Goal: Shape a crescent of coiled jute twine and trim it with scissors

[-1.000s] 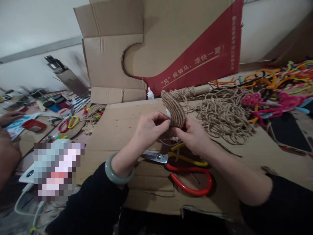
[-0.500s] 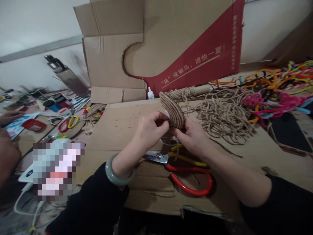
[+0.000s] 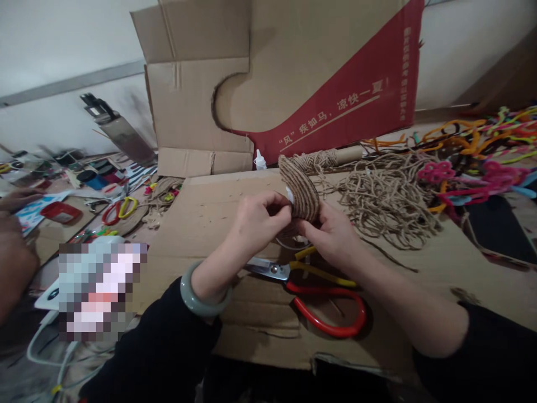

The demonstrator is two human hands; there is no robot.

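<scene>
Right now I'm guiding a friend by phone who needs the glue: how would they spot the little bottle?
Find the big cut cardboard box with the red printed panel standing at the back. At the foot of it, just left of the red corner, stands the small white bottle, behind the twine-wrapped piece. It is the only white, nozzle-topped thing among brown twine and cardboard.

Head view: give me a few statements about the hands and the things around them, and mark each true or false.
1. Both hands hold the twine-wrapped piece. True: left hand and right hand grip it from either side.
2. The scissors are in the right hand. False: they lie on the cardboard sheet, below the hands.
3. A jade-green bangle is on the left wrist. True.
4. The loose twine pile lies left of the hands. False: it lies to their right.
</scene>
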